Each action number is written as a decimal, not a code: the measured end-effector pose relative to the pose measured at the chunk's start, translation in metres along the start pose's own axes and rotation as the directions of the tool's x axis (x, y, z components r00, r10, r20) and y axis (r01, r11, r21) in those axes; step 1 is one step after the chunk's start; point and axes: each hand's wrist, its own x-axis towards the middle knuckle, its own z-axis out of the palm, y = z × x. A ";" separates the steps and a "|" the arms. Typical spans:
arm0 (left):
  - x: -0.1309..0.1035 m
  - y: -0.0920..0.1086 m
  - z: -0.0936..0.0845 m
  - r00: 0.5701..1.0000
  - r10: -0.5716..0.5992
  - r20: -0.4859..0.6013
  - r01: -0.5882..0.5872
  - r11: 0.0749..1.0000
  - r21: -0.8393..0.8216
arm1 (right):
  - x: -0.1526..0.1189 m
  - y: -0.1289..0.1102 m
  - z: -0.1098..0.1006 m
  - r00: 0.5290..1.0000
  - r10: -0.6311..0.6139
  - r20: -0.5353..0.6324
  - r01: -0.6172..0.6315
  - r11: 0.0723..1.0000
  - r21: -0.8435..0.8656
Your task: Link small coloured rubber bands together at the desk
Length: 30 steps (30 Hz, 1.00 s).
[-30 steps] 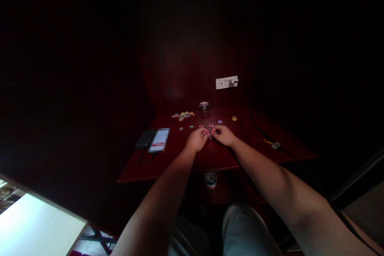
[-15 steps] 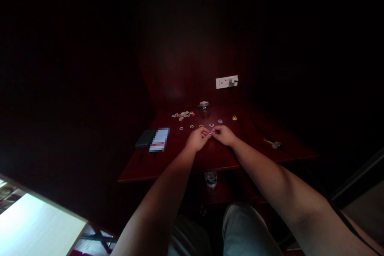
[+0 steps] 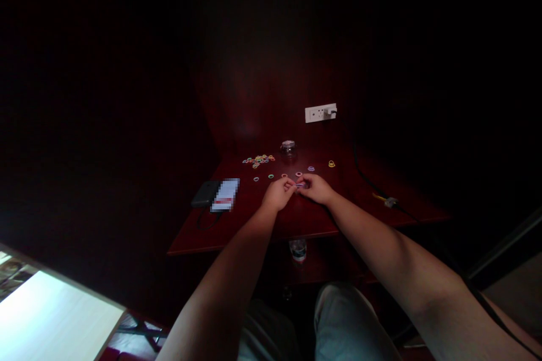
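Over the middle of the dark red table, my left hand [image 3: 278,194] and my right hand [image 3: 317,189] are close together, fingertips pinched on a small light purple hair tie [image 3: 300,184]. Its exact shape is partly hidden by the fingers. Just beyond them runs a row of small ring-shaped hair ties: a pale one [image 3: 256,179], a green one [image 3: 271,176], an orange-red one [image 3: 284,175], a pink one [image 3: 298,174], a purple one [image 3: 311,168] and a yellow one [image 3: 331,164]. A mixed-colour pile of hair ties [image 3: 259,161] lies farther back, to the left.
A clear jar [image 3: 288,148] stands near the back wall, below a white socket [image 3: 320,113]. To the left lie a phone [image 3: 226,196] and a black box-shaped device [image 3: 205,194]. A cable connector [image 3: 390,202] is at right. Under the tabletop sits a clear container [image 3: 298,250].
The right fingers have shifted slightly on the purple hair tie, and more of it shows between the hands. The row and the pile look the same.
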 end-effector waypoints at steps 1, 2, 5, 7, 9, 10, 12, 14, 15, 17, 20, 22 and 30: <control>0.000 0.001 0.000 1.000 -0.005 -0.002 0.005 1.000 0.006 | 0.000 -0.001 0.000 1.000 -0.009 0.003 0.009 1.000 0.008; 0.000 0.002 -0.001 1.000 -0.008 -0.003 0.008 1.000 0.009 | -0.001 -0.002 0.000 1.000 -0.017 0.003 0.017 1.000 0.014; -0.001 0.004 -0.002 1.000 -0.022 -0.005 0.022 1.000 0.017 | -0.001 -0.003 0.000 1.000 -0.023 -0.005 0.023 1.000 0.014; -0.001 0.005 -0.003 0.999 -0.034 -0.001 0.034 0.999 0.036 | -0.001 -0.003 0.000 1.000 -0.018 -0.015 0.018 1.000 0.009; -0.001 0.006 -0.004 0.999 -0.040 0.005 0.039 0.997 0.068 | -0.001 -0.003 0.000 1.000 -0.013 -0.022 0.014 1.000 0.006; -0.001 0.006 -0.004 0.999 -0.039 0.009 0.038 0.996 0.083 | -0.001 -0.003 0.000 1.000 -0.012 -0.025 0.012 1.000 0.005; -0.001 0.007 -0.005 0.999 -0.039 0.014 0.037 0.994 0.103 | -0.001 -0.004 0.000 0.999 -0.011 -0.031 0.011 1.000 0.004; -0.001 0.006 -0.005 0.999 -0.041 0.017 0.039 0.993 0.108 | -0.002 -0.005 0.000 0.999 -0.012 -0.037 0.012 1.000 0.001; -0.001 0.006 -0.004 0.999 -0.040 0.016 0.038 0.994 0.105 | -0.002 -0.005 0.000 0.999 -0.012 -0.039 0.012 1.000 -0.002; 0.000 0.005 -0.004 0.999 -0.032 0.014 0.031 0.996 0.088 | -0.002 -0.005 -0.001 0.999 -0.008 -0.038 0.008 1.000 -0.011; 0.000 0.003 -0.003 1.000 -0.017 0.008 0.016 0.998 0.060 | -0.002 -0.005 -0.001 0.999 0.006 -0.033 -0.007 0.999 -0.033; 0.001 0.002 -0.002 1.000 -0.017 0.004 0.017 0.999 0.047 | -0.002 -0.004 -0.001 0.999 0.022 -0.035 -0.024 0.998 -0.052; 0.001 0.004 -0.001 0.997 -0.066 -0.030 0.064 0.996 -0.055 | -0.002 -0.005 -0.002 0.997 0.064 -0.033 -0.067 0.991 -0.112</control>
